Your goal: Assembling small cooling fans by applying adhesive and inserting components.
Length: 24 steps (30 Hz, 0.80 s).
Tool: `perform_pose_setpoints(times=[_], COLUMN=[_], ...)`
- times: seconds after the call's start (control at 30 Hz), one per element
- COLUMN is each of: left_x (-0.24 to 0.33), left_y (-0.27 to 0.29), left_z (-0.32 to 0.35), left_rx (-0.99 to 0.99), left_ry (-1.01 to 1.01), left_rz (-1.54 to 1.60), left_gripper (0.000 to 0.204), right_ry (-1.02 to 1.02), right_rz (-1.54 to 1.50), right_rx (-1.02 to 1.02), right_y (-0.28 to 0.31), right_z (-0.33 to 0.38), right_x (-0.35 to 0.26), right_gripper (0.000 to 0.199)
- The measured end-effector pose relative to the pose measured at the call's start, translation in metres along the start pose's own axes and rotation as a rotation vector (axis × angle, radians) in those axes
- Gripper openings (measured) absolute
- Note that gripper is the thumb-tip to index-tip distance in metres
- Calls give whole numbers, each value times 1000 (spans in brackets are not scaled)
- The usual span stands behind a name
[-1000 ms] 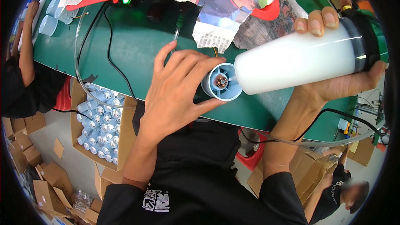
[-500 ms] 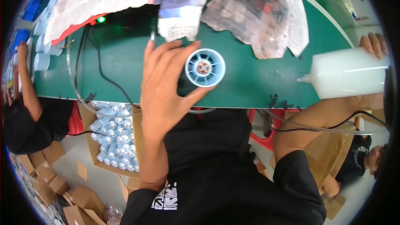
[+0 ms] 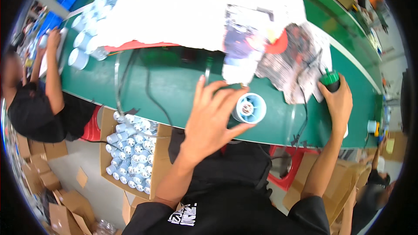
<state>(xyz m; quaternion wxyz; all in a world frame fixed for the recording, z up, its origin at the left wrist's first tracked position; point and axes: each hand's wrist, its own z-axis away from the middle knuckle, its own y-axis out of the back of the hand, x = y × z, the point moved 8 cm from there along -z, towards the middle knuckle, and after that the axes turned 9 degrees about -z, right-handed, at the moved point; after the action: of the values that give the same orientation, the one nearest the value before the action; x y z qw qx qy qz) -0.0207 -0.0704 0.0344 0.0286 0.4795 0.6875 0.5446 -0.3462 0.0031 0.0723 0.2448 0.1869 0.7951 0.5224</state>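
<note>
Light-blue cup (image 3: pixel 254 108) clamped between thumb and fingers of left hand (image 3: pixel 212 117), open end facing up. Right hand (image 3: pixel 339 102), well right of that grip, wraps green-capped bottle (image 3: pixel 330 79). Best bet: steady cup by outer wall, fingertips clear of opening.

The shirt (image 3: pixel 248 213) is black, with wide short sleeves (image 3: pixel 310 213). A blocky white print (image 3: pixel 188 214) marks the left chest. Black cloth (image 3: pixel 215 169) covers the lap. Both forearms (image 3: pixel 175 182) are bare.
</note>
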Motion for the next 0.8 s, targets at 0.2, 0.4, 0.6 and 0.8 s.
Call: perform_pose_setpoints(times=[0.2,0.4,0.6,0.8], left_x=[-1,-5,3,5], left_y=[7,6,7,4], left_z=[6,6,0,0], left_rx=[32,41,17,-9], left_ry=[5,12,-28,-35], left_rz=[-39,-40,-14,24], left_gripper=[64,62,62,62], right_ry=[-9,699,1284,1219], right_rz=[-64,-698,-244,25], right_rx=[-164,-145,157,0], right_y=[11,73,-14,-61], right_z=[-7,-7,-42,-69], right_x=[3,-231,-395,-434], right_gripper=[71,40,22,19])
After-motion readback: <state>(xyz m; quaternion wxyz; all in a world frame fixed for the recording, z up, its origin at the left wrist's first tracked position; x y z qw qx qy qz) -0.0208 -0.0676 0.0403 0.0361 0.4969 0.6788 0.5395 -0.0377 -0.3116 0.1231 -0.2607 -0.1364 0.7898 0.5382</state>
